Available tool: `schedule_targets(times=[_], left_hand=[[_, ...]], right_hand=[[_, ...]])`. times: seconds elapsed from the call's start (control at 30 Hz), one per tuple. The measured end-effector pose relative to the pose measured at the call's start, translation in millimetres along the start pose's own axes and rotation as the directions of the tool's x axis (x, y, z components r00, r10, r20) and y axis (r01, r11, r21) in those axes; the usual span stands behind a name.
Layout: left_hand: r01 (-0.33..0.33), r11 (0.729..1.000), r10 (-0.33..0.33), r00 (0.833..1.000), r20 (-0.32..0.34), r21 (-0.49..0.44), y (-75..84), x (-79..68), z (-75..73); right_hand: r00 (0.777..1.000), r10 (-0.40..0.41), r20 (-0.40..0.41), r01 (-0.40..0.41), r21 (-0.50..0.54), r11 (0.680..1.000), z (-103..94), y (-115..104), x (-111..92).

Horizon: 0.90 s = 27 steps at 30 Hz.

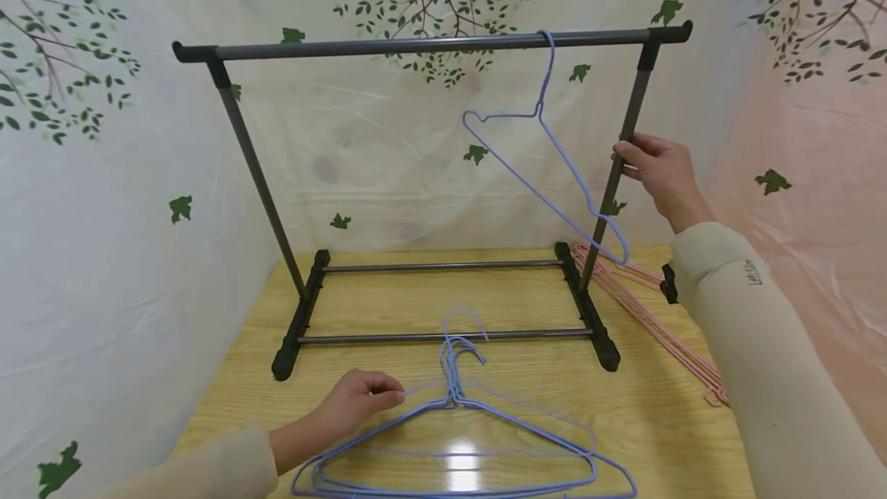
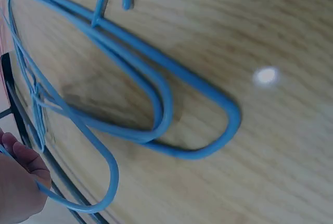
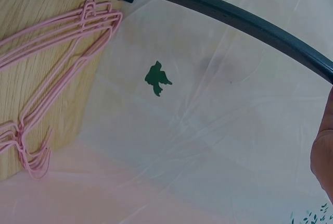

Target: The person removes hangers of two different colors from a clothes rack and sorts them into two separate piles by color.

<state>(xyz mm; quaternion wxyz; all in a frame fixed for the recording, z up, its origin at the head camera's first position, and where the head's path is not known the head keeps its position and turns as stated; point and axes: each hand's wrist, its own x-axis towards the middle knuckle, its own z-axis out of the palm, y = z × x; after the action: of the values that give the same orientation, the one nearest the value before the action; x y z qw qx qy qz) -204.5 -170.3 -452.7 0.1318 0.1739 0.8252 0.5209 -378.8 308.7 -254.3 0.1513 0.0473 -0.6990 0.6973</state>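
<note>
My left hand (image 1: 356, 403) pinches the shoulder of a blue hanger, which is tilted up over other blue hangers (image 1: 453, 404) lying stacked on the table. In the left wrist view the rounded end of the held hanger (image 2: 113, 174) loops out below the fingers, apart from the stacked hangers (image 2: 231, 114). My right hand (image 1: 661, 175) grips the right upright (image 1: 632, 102) of a dark metal clothes rack, thumb in front. From the rack's top bar (image 1: 381, 46), right of its middle, hangs one blue hanger (image 1: 551, 64) by its hook, turned at an angle.
Several pink hangers (image 1: 654, 322) lie in a bundle on the wooden table (image 1: 242, 406), right of the rack's black foot (image 1: 599, 333). Behind stands a pale curtain (image 1: 388, 168) with printed leaves. The rack's lower front rail (image 1: 388, 339) passes beneath the blue hooks.
</note>
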Motion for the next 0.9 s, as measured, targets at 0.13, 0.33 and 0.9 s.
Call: schedule_targets(times=[0.13,0.33,0.9], left_hand=[[0.021,1.000,-0.021,1.000,0.001,0.021,-7.1,-5.5,11.4],[0.033,0.986,-0.026,0.999,-0.044,0.164,-16.9,-11.0,22.6],[0.012,0.967,0.030,0.987,-0.160,0.256,-13.5,3.8,39.2]], right_hand=[[1.000,-0.008,0.008,0.008,-0.005,1.000,-2.0,0.7,-0.9],[1.000,-0.011,0.020,0.012,-0.013,1.000,-5.1,1.8,-2.1],[0.999,-0.006,0.051,0.005,0.005,1.000,-14.1,3.4,-1.8]])
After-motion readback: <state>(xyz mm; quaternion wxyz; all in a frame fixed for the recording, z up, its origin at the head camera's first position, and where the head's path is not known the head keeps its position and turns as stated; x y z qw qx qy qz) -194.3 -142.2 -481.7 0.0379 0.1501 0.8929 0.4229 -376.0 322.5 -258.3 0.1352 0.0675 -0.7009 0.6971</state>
